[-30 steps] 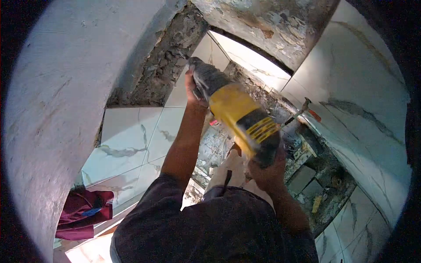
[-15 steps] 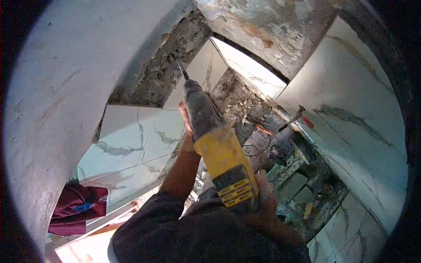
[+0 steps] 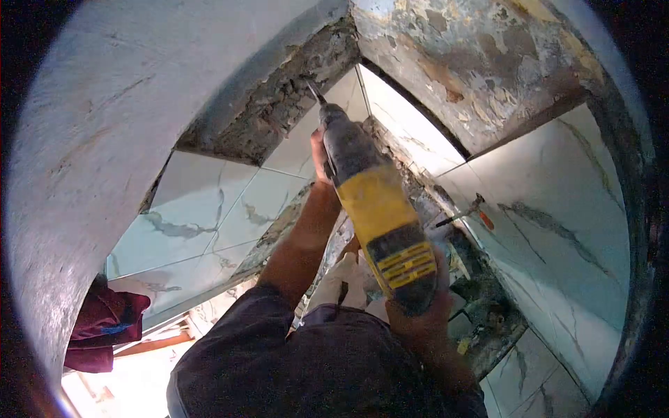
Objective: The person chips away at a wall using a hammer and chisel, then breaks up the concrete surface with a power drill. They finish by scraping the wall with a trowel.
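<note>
A yellow and black demolition hammer (image 3: 376, 202) slants up across the middle of the view. My left hand (image 3: 320, 155) is closed around its dark front housing; most of those fingers are behind the tool. At the rear end, my right hand (image 3: 433, 306) grips it, partly hidden by the body and slightly blurred. The thin metal chisel bit (image 3: 316, 92) points at the rough, bare strip of wall (image 3: 258, 129) above the marbled tiles (image 3: 188, 202). Its tip is at or very close to the broken surface; contact cannot be made out.
At right, a hammer (image 3: 468, 212) and an orange-handled tool (image 3: 486, 221) lie along the tiled wall's ledge. Rubble and debris (image 3: 488, 313) cover the floor below. Maroon cloth (image 3: 104, 324) hangs at lower left. Peeling plaster (image 3: 474, 63) covers the upper right wall.
The demolition hammer and both hands have shifted right in view, and the chisel tip sits higher along the bare strip. The view has shifted too, and the tool now covers more floor.
</note>
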